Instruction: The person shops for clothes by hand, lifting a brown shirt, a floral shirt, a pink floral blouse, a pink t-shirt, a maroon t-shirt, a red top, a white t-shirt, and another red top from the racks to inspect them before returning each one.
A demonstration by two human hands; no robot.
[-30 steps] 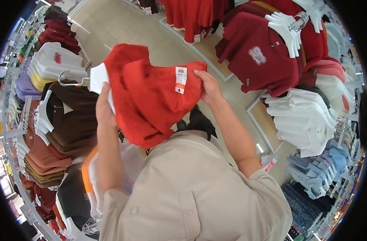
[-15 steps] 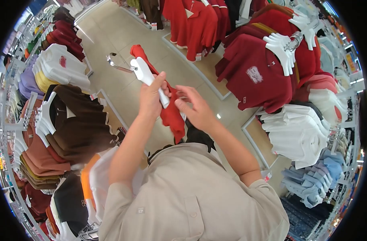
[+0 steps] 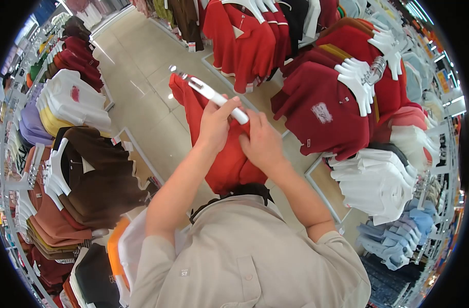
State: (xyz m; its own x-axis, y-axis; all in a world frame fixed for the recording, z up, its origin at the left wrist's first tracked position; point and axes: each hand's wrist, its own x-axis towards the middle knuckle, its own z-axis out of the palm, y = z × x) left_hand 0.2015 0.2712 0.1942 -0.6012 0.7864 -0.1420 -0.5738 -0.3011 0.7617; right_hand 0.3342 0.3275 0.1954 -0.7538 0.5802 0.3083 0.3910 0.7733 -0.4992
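Note:
My left hand (image 3: pixel 217 123) is closed around a white clothes hanger (image 3: pixel 208 91), its thumb lying along the top. The hanger slants from upper left to lower right, with its metal hook end pointing away from me. A red shirt (image 3: pixel 190 110) hangs from it and spreads down in front of my waist. At the hanger's lower right end, my right hand (image 3: pixel 264 141) has its fingers and thumb on the red fabric, apparently pinching it. The fingertips are partly hidden in the cloth.
Dark red sweaters (image 3: pixel 329 108) and white shirts (image 3: pixel 373 179) hang on racks to the right. Brown polo shirts (image 3: pixel 98 169) hang on the left, close to my arm. Red tops (image 3: pixel 239 43) hang ahead. A tiled floor (image 3: pixel 137 66) runs between low rack bases.
The hanger has turned and moved right, with its hook end swinging inward. The red shirt, narrow and edge-on before, now shows a broader face. My right hand has moved right and slightly down.

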